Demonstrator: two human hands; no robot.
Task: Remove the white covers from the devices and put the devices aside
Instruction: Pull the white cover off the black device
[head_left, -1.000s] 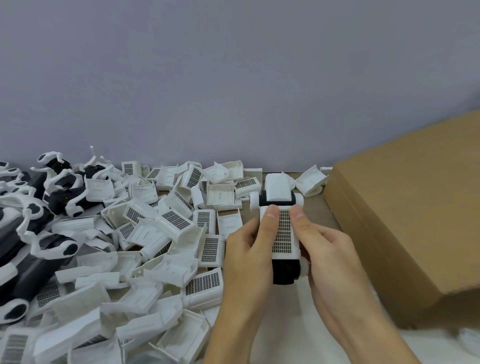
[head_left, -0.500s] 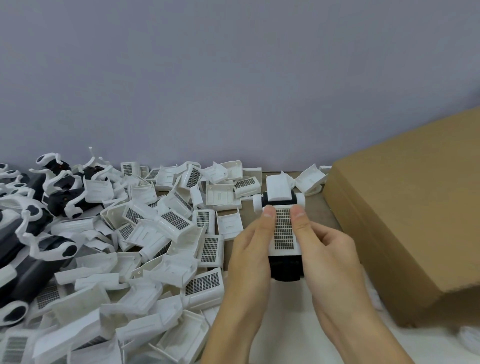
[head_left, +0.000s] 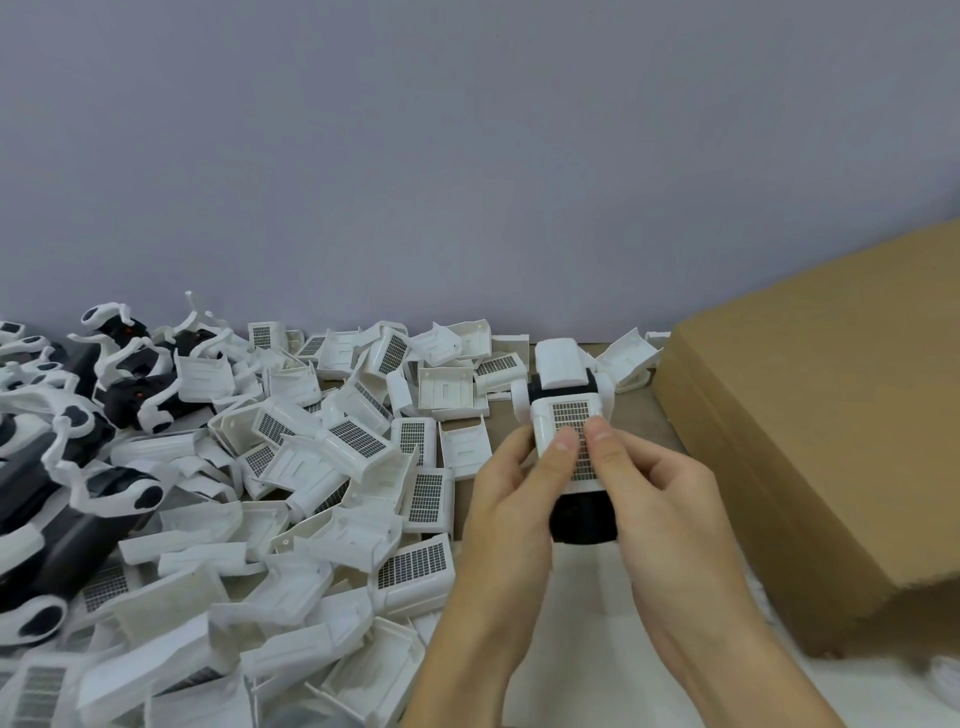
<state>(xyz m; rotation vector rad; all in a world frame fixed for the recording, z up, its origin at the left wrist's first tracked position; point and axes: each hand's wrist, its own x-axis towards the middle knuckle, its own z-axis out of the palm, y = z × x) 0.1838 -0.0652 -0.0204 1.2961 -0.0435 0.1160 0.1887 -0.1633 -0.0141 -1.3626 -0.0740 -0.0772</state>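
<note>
The device (head_left: 576, 447) was held above the surface by the left hand (head_left: 511, 499) and right hand (head_left: 660, 493); both thumbs had been drawn down its grilled white cover (head_left: 563, 423), fingers curled round it, suggesting release was beginning.

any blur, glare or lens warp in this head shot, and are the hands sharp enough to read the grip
Head view: even, soft light, no glare, only faint shadows under the box; wide-angle bend shows toward the edges; the cover pile softens at bottom left; left hand and right hand are slightly soft, yet both thumbs plainly press the cover on the device.
</note>
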